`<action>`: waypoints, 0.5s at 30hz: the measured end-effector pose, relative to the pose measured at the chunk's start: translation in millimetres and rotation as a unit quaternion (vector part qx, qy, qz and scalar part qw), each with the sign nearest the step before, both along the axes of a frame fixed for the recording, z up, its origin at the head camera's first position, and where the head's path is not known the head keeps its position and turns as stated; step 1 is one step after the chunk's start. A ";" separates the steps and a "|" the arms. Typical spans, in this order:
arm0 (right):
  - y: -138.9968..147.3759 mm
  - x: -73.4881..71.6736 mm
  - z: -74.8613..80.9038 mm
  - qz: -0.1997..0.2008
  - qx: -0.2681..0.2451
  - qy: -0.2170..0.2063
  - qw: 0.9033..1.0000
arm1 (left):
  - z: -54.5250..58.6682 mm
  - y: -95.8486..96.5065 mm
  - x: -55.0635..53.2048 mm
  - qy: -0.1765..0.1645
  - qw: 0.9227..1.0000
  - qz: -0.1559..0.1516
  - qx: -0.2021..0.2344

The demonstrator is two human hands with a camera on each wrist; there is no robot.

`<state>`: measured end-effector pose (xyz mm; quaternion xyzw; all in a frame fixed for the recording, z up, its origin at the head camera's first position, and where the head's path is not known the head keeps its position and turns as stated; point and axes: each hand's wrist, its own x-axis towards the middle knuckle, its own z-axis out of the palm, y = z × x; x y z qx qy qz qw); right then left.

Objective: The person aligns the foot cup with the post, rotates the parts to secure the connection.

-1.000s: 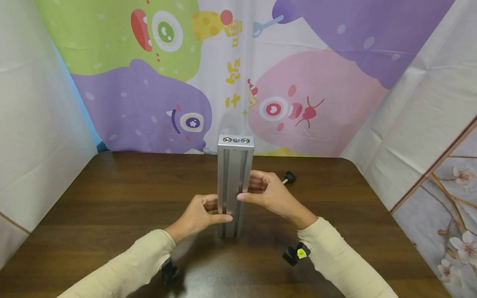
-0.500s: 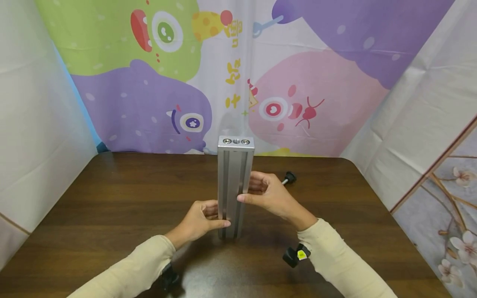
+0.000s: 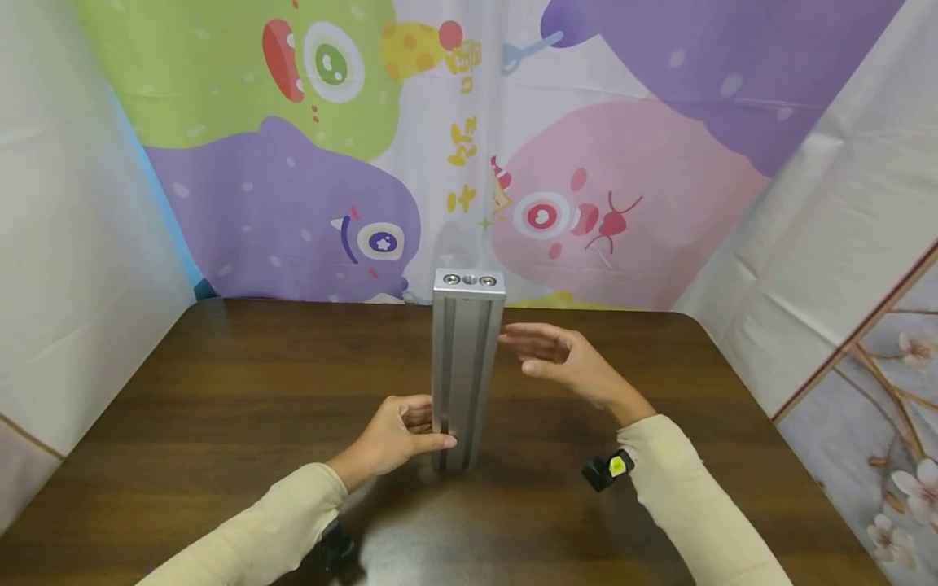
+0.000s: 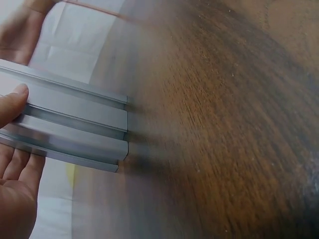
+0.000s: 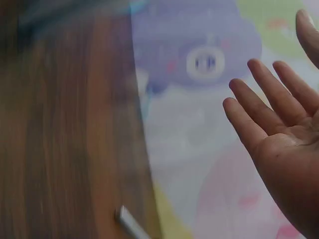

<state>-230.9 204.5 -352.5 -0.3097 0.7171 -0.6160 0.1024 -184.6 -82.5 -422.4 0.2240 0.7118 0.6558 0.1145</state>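
Observation:
A silver aluminium extrusion profile [image 3: 463, 366] stands upright on the table, its long faces grooved. Two screws flank a hole on its top end. Low on its left side, my left hand [image 3: 392, 433] grips it, thumb on the front face and fingers at the side and behind. The left wrist view has the profile's grooved lower end [image 4: 75, 117] beside that thumb [image 4: 15, 102]. My right hand [image 3: 567, 362] is off to the profile's right, holding nothing, and its fingers [image 5: 266, 102] are spread straight in the right wrist view.
A brown wood-grain table [image 3: 293, 358] carries the profile. Behind it hangs a cartoon-printed curtain [image 3: 293, 203], with pale cloth at both sides. The right wrist view catches a metal rod [image 5: 130, 223] on the table; the head view hides it behind the right hand.
My right hand has let go of the profile and moved right, its fingers opening out. My left hand slid slightly down the profile earlier and still grips it. The profile stays standing.

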 end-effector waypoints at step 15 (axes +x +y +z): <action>95.0 -57.6 -64.1 -0.205 0.107 -0.059 0.971 | 0.0 -1.3 0.6 -0.009 1.000 -0.011 -0.012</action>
